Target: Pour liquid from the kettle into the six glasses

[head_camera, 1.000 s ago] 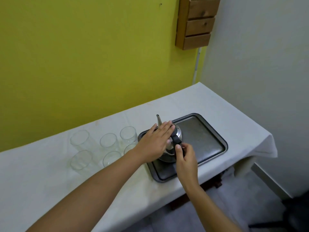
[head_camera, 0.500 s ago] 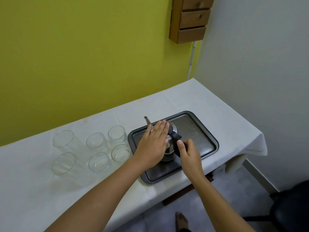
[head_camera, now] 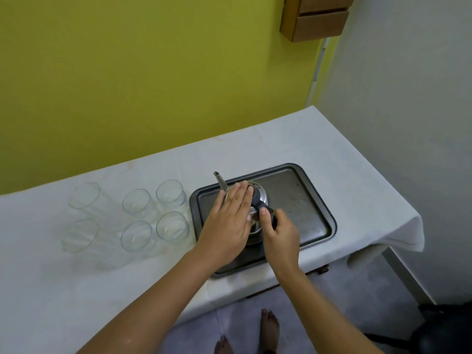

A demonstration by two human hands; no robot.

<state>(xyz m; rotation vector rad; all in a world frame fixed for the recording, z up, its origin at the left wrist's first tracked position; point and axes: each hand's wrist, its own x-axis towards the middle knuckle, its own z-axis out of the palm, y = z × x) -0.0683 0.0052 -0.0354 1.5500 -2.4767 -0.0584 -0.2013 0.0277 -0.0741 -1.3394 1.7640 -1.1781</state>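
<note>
The right hand (head_camera: pixel 279 235) was curled around the kettle's dark handle (head_camera: pixel 260 204), thumb up on its top, fingers wrapped behind it; it looked like a firm hold, though the far side of the fingers was hidden. The left hand (head_camera: pixel 231 221) lay flat and open across the lid, palm down, pressing rather than grasping. Under both sat the kettle (head_camera: pixel 255 198), a small rounded steel pot with a shiny body, standing upright in the left half of a dark metal tray (head_camera: pixel 314 200) near the front right corner of the table (head_camera: pixel 319 149).

The kettle's long axis ran from the handle at the near right to the thin, tapering spout (head_camera: pixel 220 180) at the far left. That spout aimed toward the six glasses (head_camera: pixel 153 215), which stood just beyond the tray's left edge in two rows of three on the white cloth. They were clear, smooth tumblers, all apparently empty, so no pouring seemed to have been done. The nearest pair was just beside the tray; the farthest pair sat well to the left.

With the spout already turned their way, the pour would likely need a lift and a leftward carry by the handle hand, the flat hand keeping the lid seated. The cloth looked thin and slightly creased.
</note>
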